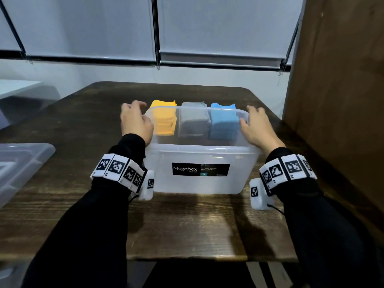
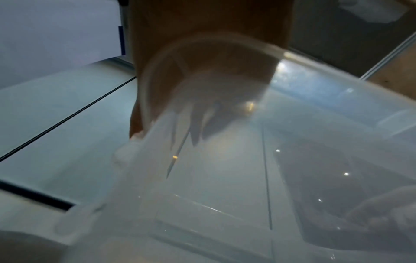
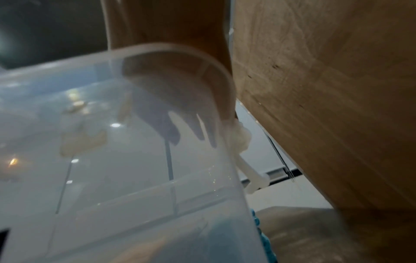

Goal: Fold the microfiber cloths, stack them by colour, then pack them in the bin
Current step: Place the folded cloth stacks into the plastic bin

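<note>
A clear plastic bin with a black Megabox label stands in the middle of the dark wooden table. Inside it stand three folded stacks side by side: orange cloths on the left, grey cloths in the middle, blue cloths on the right. My left hand is at the bin's left rim, fingers spread and blurred. My right hand lies on the right rim, thumb toward the inside. Both wrist views show straight fingers through the bin's cloudy wall.
The bin's clear lid lies at the table's left edge. A tall brown wooden panel stands close on the right, next to my right hand. Bare table lies in front of the bin. Window blinds hang behind the table.
</note>
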`<act>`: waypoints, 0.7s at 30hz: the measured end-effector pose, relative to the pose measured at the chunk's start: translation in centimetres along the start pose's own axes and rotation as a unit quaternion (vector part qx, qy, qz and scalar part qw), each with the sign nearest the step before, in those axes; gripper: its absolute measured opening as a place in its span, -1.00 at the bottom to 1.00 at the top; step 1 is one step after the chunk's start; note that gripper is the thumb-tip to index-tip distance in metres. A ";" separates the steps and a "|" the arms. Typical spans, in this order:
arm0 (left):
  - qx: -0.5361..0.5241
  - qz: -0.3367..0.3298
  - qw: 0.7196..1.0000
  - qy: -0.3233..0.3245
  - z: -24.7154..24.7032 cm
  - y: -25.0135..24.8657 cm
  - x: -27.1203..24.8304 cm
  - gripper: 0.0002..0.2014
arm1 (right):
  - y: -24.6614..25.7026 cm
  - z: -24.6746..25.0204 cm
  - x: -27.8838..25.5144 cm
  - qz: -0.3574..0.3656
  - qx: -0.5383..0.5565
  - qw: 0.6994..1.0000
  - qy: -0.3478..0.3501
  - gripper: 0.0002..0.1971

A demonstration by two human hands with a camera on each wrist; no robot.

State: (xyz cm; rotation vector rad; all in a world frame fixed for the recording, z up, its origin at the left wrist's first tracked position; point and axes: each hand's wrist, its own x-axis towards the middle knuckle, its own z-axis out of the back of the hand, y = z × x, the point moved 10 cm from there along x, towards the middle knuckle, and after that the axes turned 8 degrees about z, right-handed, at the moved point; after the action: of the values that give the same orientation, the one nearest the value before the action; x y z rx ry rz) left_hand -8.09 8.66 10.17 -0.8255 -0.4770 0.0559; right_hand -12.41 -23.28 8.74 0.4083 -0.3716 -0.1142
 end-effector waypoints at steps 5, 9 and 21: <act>0.194 0.014 0.975 0.107 -3.1 0.3 0.2 -0.58 | -0.8 -0.6 0.4 -0.012 -0.012 1.000 0.007 -0.63; 0.225 0.004 0.968 0.109 -3.8 0.5 0.9 -0.70 | -0.9 -1.0 1.2 -0.009 -0.034 0.999 0.014 -0.64; 0.315 -0.048 0.940 0.125 -5.5 0.1 2.0 -0.60 | -0.8 -2.5 2.9 0.038 -0.118 0.992 0.032 -0.58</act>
State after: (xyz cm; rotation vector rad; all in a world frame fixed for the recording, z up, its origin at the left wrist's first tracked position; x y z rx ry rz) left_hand -3.97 5.37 7.67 -0.1719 -0.2312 0.0097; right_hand -8.77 -23.59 7.23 0.1643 -0.3062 -0.0690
